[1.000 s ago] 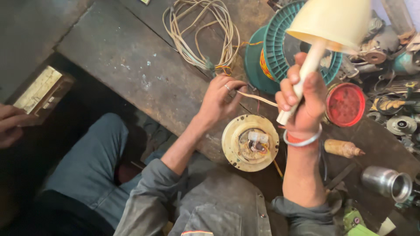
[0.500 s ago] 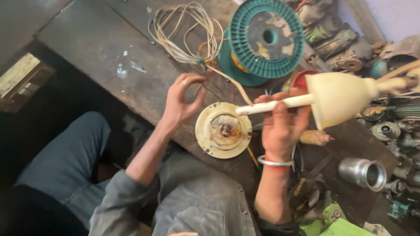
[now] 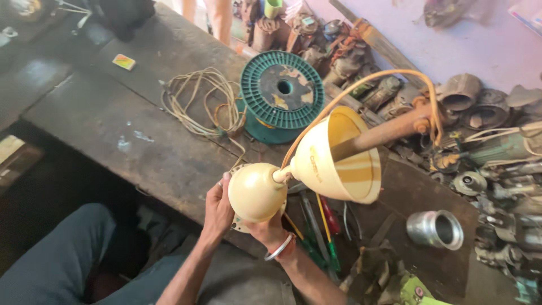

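Observation:
Both my hands hold a cream dome-shaped fan cover at the near edge of the workbench. My left hand grips its left side. My right hand, with a bangle on the wrist, cups it from below. A short stem joins the dome to a cream cone-shaped cup, which sits on a rusty rod pointing up to the right. An orange wire arcs from the cup to the rod's far end. The edge of a round cream plate shows beneath the dome.
A green cable spool and a loose coil of pale wire lie on the dark bench. Screwdrivers and a metal cylinder sit to the right. Old motor parts pile along the wall. Someone's legs stand behind the bench.
The rod and cup have swung from lying sideways to pointing up and right. The dome is now in both hands over the round plate. My left hand moved off the plate onto the dome.

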